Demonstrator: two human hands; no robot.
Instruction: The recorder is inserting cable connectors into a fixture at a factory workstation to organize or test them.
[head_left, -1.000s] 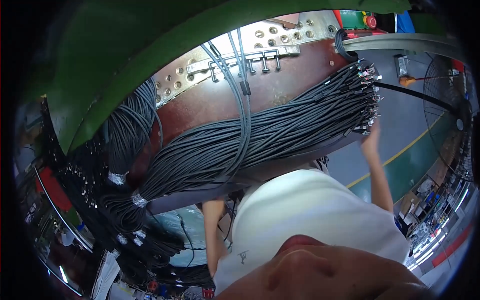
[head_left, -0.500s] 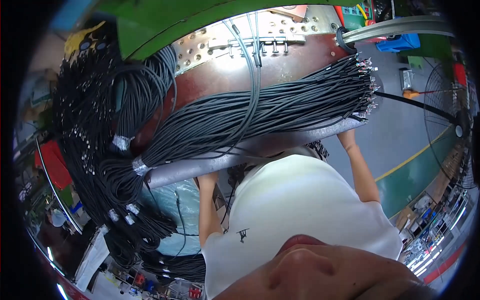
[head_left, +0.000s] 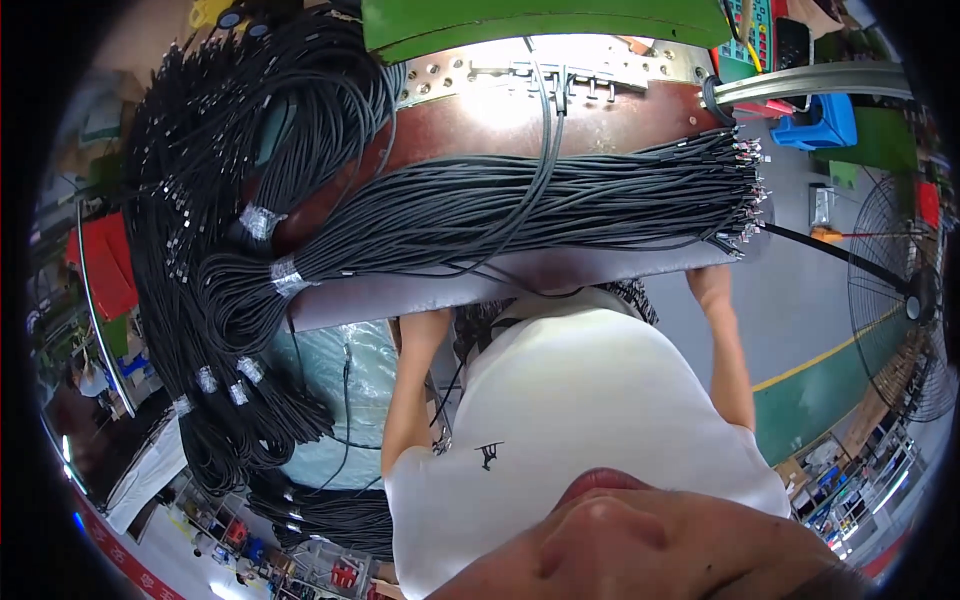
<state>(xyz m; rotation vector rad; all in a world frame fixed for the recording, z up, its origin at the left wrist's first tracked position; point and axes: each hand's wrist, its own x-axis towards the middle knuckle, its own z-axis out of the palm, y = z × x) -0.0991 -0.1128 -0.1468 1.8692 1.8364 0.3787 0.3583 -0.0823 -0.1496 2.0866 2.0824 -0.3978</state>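
Head view: table edge [head_left: 400, 300] partly obscures left hand [head_left: 425, 326] and right hand [head_left: 710, 284]; can't tell fingers' state.

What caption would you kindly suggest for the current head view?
Dark cables lie bunched across a bench, the left hand and right hand at its near edge.

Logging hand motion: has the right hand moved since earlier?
Yes: the right hand shifted left against the table, from its right corner to its near edge.
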